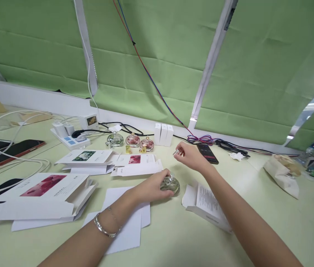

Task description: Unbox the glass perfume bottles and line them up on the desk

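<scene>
My left hand [157,184] is wrapped round a flat, round glass perfume bottle [171,186] with greenish contents, standing on the table; its silvery neck points up. Above and to the right, my right hand [188,155] pinches a small silvery piece [176,152], seemingly a bottle cap, held apart from the bottle. Below my right forearm lies an opened white carton [209,205] with printed text. Behind my hands stand a green perfume bottle [115,139] and two pink ones, a pink bottle [133,139] and another pink bottle [147,144], with gold caps [128,149] in front.
Opened white boxes [42,189] and white paper [123,226] lie at left. Small white boxes [163,134] stand at the back beside a phone [207,152] and bundled cables [230,147]. A power strip [70,140] sits back left, a beige pouch [280,176] at right.
</scene>
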`<state>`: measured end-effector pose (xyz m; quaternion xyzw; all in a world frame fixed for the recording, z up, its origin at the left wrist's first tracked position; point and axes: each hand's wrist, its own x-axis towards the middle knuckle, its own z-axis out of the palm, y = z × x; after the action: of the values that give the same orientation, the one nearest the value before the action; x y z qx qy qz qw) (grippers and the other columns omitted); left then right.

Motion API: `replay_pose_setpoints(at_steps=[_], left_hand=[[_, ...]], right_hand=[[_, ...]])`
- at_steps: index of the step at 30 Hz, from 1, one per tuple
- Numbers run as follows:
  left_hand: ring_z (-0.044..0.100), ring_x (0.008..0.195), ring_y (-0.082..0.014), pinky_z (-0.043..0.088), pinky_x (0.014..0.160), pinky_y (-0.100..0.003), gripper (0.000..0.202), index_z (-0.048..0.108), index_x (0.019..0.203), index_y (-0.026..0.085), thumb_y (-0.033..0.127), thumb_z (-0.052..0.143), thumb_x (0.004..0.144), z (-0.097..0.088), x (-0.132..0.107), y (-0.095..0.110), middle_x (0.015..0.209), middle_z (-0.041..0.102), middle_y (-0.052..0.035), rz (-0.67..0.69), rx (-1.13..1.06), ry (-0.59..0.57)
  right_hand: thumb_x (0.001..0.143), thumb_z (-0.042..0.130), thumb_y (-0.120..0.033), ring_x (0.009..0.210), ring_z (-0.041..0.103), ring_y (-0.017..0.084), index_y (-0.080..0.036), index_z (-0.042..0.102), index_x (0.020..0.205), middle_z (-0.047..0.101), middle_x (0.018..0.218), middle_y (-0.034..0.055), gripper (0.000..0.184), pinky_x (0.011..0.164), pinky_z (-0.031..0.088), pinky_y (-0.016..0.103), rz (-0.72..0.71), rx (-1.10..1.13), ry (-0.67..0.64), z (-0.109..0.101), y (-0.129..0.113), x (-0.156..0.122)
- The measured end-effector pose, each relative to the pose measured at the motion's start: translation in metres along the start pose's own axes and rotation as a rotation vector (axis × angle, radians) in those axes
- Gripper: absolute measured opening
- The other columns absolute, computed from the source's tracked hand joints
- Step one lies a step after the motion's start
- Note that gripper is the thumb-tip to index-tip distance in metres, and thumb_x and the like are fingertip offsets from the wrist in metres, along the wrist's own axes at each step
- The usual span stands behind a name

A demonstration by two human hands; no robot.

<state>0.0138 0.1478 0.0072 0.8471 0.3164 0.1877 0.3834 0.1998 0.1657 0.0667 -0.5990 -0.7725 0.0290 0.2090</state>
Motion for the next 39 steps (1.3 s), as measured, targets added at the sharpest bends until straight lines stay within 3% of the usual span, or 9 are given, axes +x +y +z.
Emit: replay_pose_setpoints(at_steps=[6,12,16,18,20,22,25,32,39], left_hand=[[0.055,0.08,-0.0206,0.041,0.067,-0.029,0.034,0.046,0.093,0.021,0.037,0.064,0.069,-0.001,0.0,0.0,0.088,0.058,-0.0028,-0.039,-0.021,-0.022],[0.055,0.078,-0.0201,0.041,0.065,-0.027,0.032,0.046,0.09,0.021,0.037,0.064,0.069,-0.001,-0.002,-0.002,0.086,0.057,-0.0016,-0.036,-0.045,-0.009],[0.055,0.078,-0.02,0.041,0.065,-0.028,0.032,0.048,0.091,0.021,0.036,0.064,0.069,0.0,-0.003,-0.003,0.086,0.058,-0.0017,-0.005,-0.052,0.011],[0.056,0.079,-0.0205,0.041,0.066,-0.028,0.032,0.049,0.091,0.02,0.036,0.065,0.068,0.0,-0.003,-0.003,0.086,0.058,-0.0023,0.001,-0.048,0.025],[0.057,0.081,-0.0213,0.042,0.067,-0.029,0.034,0.051,0.095,0.02,0.036,0.065,0.068,0.0,-0.003,-0.004,0.088,0.06,-0.0033,0.011,-0.059,0.023],[0.057,0.084,-0.0218,0.042,0.07,-0.03,0.036,0.052,0.099,0.019,0.035,0.064,0.069,0.0,-0.003,-0.004,0.092,0.06,-0.0043,0.049,-0.085,-0.003],[0.056,0.086,-0.0207,0.042,0.072,-0.029,0.032,0.051,0.1,0.019,0.031,0.061,0.072,-0.001,-0.002,-0.003,0.094,0.061,-0.0036,0.131,-0.116,-0.044],[0.054,0.093,-0.0189,0.042,0.079,-0.029,0.026,0.051,0.098,0.019,0.023,0.059,0.073,-0.003,-0.002,-0.003,0.099,0.058,-0.0029,0.213,-0.092,-0.064],[0.055,0.092,-0.0207,0.044,0.078,-0.031,0.027,0.049,0.098,0.019,0.027,0.058,0.074,-0.002,-0.003,-0.006,0.099,0.058,-0.0038,0.185,-0.066,-0.072]], right_hand=[[0.079,0.057,-0.019,0.087,0.059,0.017,-0.015,0.058,0.096,0.065,0.093,0.0067,0.018,0.075,0.043,0.026,0.015,-0.103,-0.145,0.042,0.001,0.055],[0.086,0.053,-0.032,0.093,0.058,0.018,-0.015,0.056,0.108,0.058,0.108,0.0074,0.028,0.079,0.049,0.037,0.033,-0.176,-0.253,0.081,-0.013,0.091],[0.087,0.049,-0.032,0.101,0.053,0.024,-0.013,0.054,0.111,0.058,0.108,0.0147,0.031,0.082,0.042,0.035,0.023,-0.202,-0.136,0.062,-0.017,0.068],[0.094,0.033,-0.031,0.103,0.05,0.022,-0.014,0.049,0.116,0.056,0.11,0.0136,0.032,0.084,0.038,0.033,-0.007,-0.21,-0.046,0.039,-0.018,0.044],[0.096,0.022,-0.031,0.095,0.052,0.018,-0.017,0.053,0.104,0.059,0.1,0.0089,0.036,0.081,0.037,0.029,-0.079,-0.214,-0.003,0.018,-0.02,0.013],[0.095,0.025,-0.037,0.081,0.054,0.017,-0.018,0.057,0.089,0.06,0.085,0.0063,0.038,0.07,0.038,0.027,-0.31,-0.244,-0.075,0.004,-0.023,-0.016],[0.093,0.032,-0.04,0.071,0.054,0.018,-0.018,0.059,0.08,0.061,0.075,0.0061,0.038,0.062,0.035,0.028,-0.43,-0.399,-0.187,-0.002,-0.031,-0.043],[0.092,0.033,-0.029,0.07,0.057,0.018,-0.016,0.062,0.08,0.064,0.074,0.0064,0.034,0.064,0.035,0.028,-0.512,-0.476,-0.353,-0.008,-0.041,-0.035],[0.091,0.035,-0.027,0.069,0.055,0.017,-0.016,0.061,0.077,0.063,0.072,0.0057,0.031,0.063,0.034,0.028,-0.542,-0.447,-0.353,-0.009,-0.037,-0.031]])
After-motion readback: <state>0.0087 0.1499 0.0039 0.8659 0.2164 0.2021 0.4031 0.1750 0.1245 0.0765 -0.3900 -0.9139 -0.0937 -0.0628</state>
